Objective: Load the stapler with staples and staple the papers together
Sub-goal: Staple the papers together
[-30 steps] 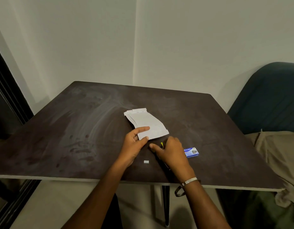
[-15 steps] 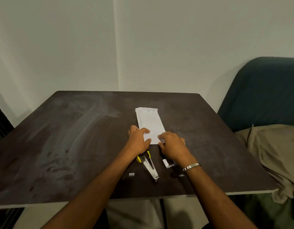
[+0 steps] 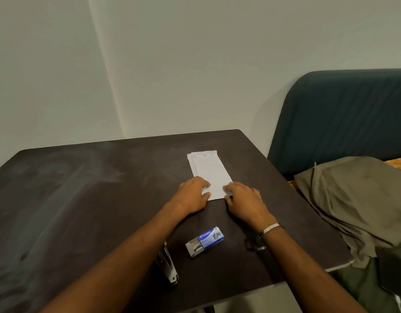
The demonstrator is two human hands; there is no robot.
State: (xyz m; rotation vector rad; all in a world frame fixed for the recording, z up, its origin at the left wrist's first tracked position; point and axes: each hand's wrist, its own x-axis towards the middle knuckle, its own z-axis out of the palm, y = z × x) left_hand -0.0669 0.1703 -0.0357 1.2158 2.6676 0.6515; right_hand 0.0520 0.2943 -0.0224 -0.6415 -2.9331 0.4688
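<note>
Pressing flat with left hand (image 3: 190, 196) and right hand (image 3: 244, 199), fingers spread on the thin, floppy papers (image 3: 209, 171), best pinched by the near edge.

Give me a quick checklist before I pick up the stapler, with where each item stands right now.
1. Papers squared up: not ok, far edges sit offset.
2. Both hands on the stack's near end: ok, left hand and right hand touch it.
3. Stapler within reach: ok, beside the left forearm, partly hidden.
4. Staple box open: ok, tray slid out.
5. Stapler loaded: cannot tell.
6. Table space near stapler: ok.
</note>
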